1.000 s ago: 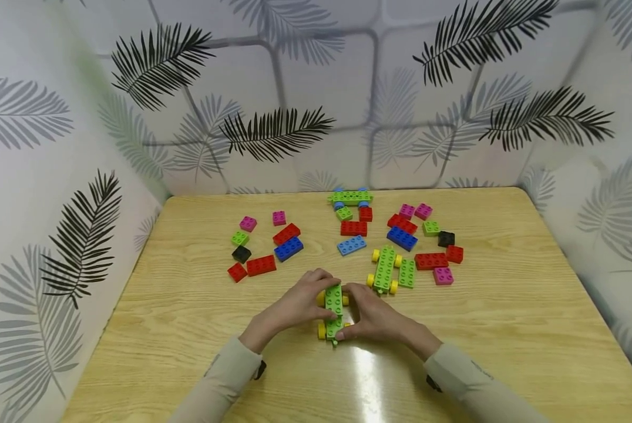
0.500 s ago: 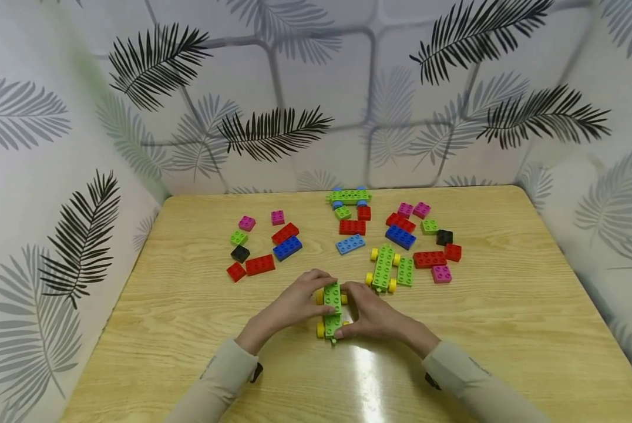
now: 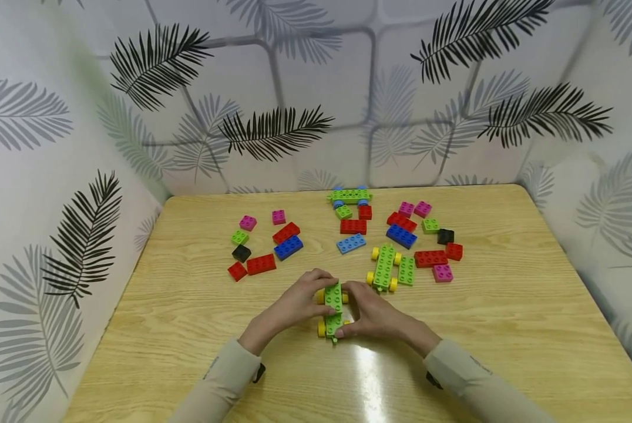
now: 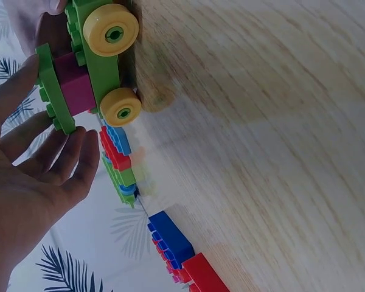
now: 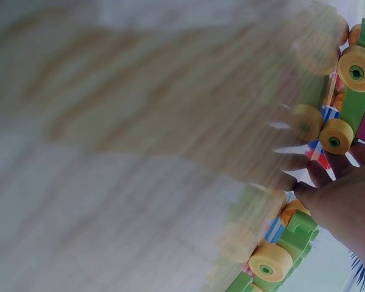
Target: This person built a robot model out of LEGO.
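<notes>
A lime-green toy car base (image 3: 333,329) stood upright on its yellow wheels (image 3: 322,329) on the wooden tabletop (image 3: 506,317), its knobbed end nearest me in the head view. From the left wrist I made out a magenta brick (image 4: 76,85) seated on its studs, capped by a flat green plate (image 4: 53,91) overhanging that brick.

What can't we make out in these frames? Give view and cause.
- Head view: magenta brick, hidden under the green plate; it shows in the wrist views.
- Head view: lower-right yellow wheel, mostly covered by the right hand.
- Right wrist view: part of the green wheeled base, cut off by the right edge.
- Left wrist view: red brick, cut off by the bottom edge.
- Head view: print on the right sleeve, too small to read.
</notes>
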A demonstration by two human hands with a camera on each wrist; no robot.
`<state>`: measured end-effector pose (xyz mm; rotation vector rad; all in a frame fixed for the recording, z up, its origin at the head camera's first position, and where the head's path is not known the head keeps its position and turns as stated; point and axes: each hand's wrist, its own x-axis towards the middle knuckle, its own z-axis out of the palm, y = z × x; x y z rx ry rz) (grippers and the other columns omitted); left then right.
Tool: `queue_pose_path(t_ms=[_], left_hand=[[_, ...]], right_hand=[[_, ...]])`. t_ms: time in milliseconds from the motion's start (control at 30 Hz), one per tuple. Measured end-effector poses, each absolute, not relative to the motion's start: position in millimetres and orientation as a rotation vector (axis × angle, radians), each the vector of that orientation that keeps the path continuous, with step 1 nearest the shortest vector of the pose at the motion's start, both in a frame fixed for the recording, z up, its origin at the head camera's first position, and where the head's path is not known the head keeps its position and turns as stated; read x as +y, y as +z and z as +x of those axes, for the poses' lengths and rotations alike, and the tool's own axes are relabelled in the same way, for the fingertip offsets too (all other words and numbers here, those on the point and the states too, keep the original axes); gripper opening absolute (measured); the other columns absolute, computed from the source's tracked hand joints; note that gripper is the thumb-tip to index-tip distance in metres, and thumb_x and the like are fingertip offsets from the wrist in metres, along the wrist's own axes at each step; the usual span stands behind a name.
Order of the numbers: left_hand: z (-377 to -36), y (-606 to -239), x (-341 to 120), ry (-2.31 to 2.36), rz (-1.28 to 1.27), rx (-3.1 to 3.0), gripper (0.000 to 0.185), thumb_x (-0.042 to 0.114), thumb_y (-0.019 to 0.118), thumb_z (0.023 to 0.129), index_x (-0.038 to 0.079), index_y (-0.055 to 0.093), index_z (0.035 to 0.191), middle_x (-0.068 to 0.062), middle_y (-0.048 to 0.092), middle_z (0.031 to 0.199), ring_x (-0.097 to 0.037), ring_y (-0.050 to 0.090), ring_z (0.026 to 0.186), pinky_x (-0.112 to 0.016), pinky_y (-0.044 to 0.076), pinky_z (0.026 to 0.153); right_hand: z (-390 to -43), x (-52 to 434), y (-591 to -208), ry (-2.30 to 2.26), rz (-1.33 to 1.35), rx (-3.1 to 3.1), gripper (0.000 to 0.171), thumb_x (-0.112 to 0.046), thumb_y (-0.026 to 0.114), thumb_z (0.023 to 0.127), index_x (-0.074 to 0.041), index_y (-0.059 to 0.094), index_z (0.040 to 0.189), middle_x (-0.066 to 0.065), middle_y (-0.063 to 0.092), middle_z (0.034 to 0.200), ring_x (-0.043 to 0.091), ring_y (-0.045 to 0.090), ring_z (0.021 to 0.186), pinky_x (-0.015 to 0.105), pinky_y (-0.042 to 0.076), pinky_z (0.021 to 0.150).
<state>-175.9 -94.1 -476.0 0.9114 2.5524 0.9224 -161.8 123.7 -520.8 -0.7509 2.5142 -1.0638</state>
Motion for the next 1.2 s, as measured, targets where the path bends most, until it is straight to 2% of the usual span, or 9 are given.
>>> queue_pose_path(t_ms=[1200], left_hand=[[-175.6, -477.9, -94.7, 0.944, 0.884, 2.550, 0.057, 0.026, 0.074, 0.086, 0.008, 0.054, 0.136, -0.006, 0.050, 0.130, -0.023, 0.046, 0.122, -0.040, 0.041, 0.102]], right_hand=[[-161.5, 123.1, -521.8, -1.068, -0.747, 2.521, 0.088, -0.051, 0.081, 0.072, -0.008, 0.042, 0.137, 0.011, 0.044, 0.139, 0.029, 0.038, 0.131, 0.049, 0.033, 0.107]])
